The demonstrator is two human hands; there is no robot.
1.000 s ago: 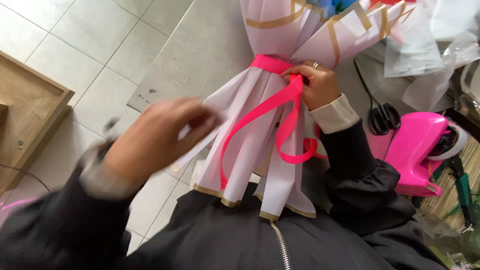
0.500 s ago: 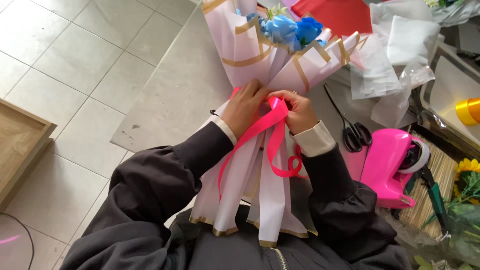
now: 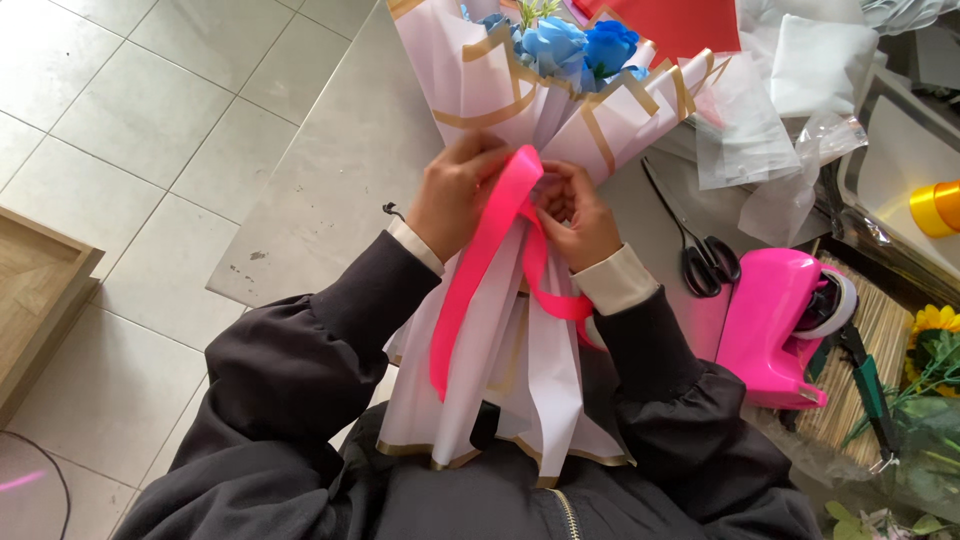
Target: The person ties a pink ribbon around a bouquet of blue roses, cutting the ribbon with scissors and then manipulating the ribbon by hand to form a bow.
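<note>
A bouquet (image 3: 520,330) wrapped in pale lilac paper with gold edges lies toward me, blue flowers (image 3: 570,42) at its far end. A bright pink ribbon (image 3: 480,270) circles the bouquet's waist and trails down over the wrap. My left hand (image 3: 455,190) pinches the ribbon at the waist from the left. My right hand (image 3: 578,215) holds the ribbon at the same spot from the right, fingertips nearly touching the left hand's.
Black scissors (image 3: 705,258) lie right of my right wrist. A pink tape dispenser (image 3: 775,325) stands beside them. Clear and white wrapping sheets (image 3: 790,90), red paper (image 3: 680,22), a yellow ribbon roll (image 3: 935,208), a sunflower (image 3: 935,320) crowd the right. A wooden tray (image 3: 35,290) sits left.
My left hand came in from the lower left to the bouquet's waist and took hold of the ribbon beside my right hand. The view has shifted so the blue flowers show.
</note>
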